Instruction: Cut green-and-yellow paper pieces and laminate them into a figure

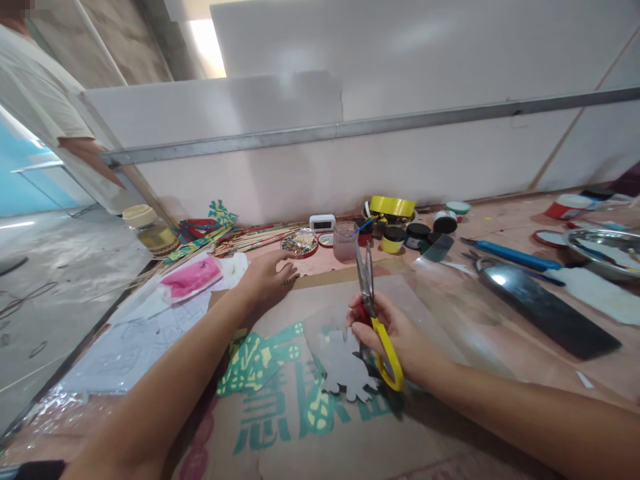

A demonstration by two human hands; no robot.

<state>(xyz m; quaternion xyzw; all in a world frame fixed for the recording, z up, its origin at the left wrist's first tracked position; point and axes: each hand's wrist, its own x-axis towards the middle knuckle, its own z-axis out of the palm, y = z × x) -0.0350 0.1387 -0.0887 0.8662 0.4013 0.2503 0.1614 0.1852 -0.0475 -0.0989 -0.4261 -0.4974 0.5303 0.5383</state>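
Observation:
My right hand (385, 330) is wrapped round a pair of scissors (383, 333) with yellow and red handles, the blades pointing up and away from me. Just left of it lies a grey cut-out shape (350, 367) with a jagged outline, partly under clear film. My left hand (270, 277) is over the far left edge of the cardboard, fingers bent and apart, with nothing seen in it. Just beyond its fingers is a round dish of small beads (300, 244). Green and yellow patterned cut-outs (257, 360) rest on the printed cardboard (280, 460).
Paint jars (393, 240), a cup of cloudy liquid (345, 243) and yellow tape (393, 206) line the back. A blue-handled tool (505, 253), a black object (550, 307) and a metal bowl (607, 250) lie right. At left are a pink packet (191, 279) and a jar (150, 230); a person (60, 127) stands beyond.

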